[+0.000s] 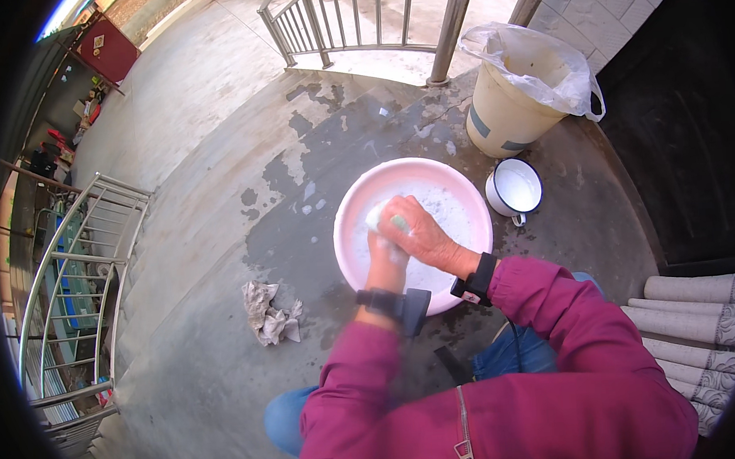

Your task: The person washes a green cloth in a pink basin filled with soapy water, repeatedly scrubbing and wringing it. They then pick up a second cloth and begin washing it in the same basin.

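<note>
A round pink basin (347, 255) stands on the wet concrete in front of me, with white, foamy water (438, 204) inside. Over it my two hands are pressed together. My right hand (422, 231) is curled over a small soapy white and pale green thing (399, 224), maybe cloth; its exact kind is unclear. Lather covers part of my left hand (386, 244), which grips the same thing from beneath. The right hand hides most of the left fingers. Right of the basin sits a white enamel mug (515, 187) with a dark rim, holding something white.
A cream bucket (504, 110) lined with a plastic bag stands at the upper right, beside a dark door (681, 151). A crumpled grey rag (272, 312) lies left of the basin. Metal railings (356, 18) flank curved steps (214, 150). Ribbed grey-white fabric (696, 312) is at right.
</note>
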The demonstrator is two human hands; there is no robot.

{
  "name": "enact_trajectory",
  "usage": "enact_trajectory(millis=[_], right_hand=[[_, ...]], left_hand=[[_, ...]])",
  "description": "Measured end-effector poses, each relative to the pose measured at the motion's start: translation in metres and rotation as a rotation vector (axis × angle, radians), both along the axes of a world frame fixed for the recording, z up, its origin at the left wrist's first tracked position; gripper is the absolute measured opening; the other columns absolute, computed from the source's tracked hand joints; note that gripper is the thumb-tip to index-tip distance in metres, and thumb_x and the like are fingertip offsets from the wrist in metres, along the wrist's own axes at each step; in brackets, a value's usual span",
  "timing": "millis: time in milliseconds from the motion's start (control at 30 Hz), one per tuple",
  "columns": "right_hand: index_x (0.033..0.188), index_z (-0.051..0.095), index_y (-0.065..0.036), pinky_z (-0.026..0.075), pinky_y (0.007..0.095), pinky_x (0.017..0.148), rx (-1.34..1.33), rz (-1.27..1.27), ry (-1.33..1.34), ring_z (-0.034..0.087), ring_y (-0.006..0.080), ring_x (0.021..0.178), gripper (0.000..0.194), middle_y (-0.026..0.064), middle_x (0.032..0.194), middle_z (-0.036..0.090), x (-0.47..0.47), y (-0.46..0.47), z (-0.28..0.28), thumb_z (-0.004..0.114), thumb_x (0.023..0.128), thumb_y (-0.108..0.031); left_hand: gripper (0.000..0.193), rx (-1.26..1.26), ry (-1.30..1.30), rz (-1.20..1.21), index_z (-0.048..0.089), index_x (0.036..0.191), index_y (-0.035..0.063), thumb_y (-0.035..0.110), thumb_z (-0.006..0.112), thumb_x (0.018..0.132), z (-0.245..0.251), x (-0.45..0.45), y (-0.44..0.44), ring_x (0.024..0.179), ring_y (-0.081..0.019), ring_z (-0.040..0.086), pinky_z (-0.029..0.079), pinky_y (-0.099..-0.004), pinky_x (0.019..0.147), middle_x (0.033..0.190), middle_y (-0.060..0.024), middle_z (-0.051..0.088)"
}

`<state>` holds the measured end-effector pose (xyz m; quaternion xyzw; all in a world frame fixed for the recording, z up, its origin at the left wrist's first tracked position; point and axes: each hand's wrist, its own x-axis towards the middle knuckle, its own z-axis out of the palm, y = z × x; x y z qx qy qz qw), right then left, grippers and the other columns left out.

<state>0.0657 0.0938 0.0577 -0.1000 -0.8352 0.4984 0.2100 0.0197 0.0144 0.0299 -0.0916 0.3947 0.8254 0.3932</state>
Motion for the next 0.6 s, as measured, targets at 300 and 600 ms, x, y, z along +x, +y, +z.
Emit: enact_trajectory(millis=[300, 600], right_hand=[[0.083, 0.056, -0.004, 0.042, 0.0283, 0.074, -0.241, -0.406, -0.091, 0.053, 0.0149, 0.078, 0.026, 0.0082, 0.080, 0.058, -0.013, 0.063, 0.004, 0.060, 0.088, -0.029], [0.102, 0.062, -0.007, 0.043, 0.0350, 0.087, 0.048, -0.040, 0.118, 0.057, 0.0247, 0.097, 0.024, 0.0097, 0.106, 0.063, -0.003, 0.024, 0.044, 0.059, 0.086, -0.024]], left_hand=[[0.039, 0.216, 0.124, -0.371, 0.052, 0.113, 0.0069, 0.039, 0.049, 0.090, -0.003, 0.020, 0.013, 0.083, -0.0190, 0.059, 0.052, -0.0322, 0.066, 0.101, -0.0048, 0.058], [0.062, 0.271, -0.418, -0.329, 0.044, 0.129, 0.0162, 0.063, 0.035, 0.088, 0.020, -0.001, 0.006, 0.114, -0.0256, 0.049, 0.042, -0.0558, 0.090, 0.124, -0.0064, 0.049]])
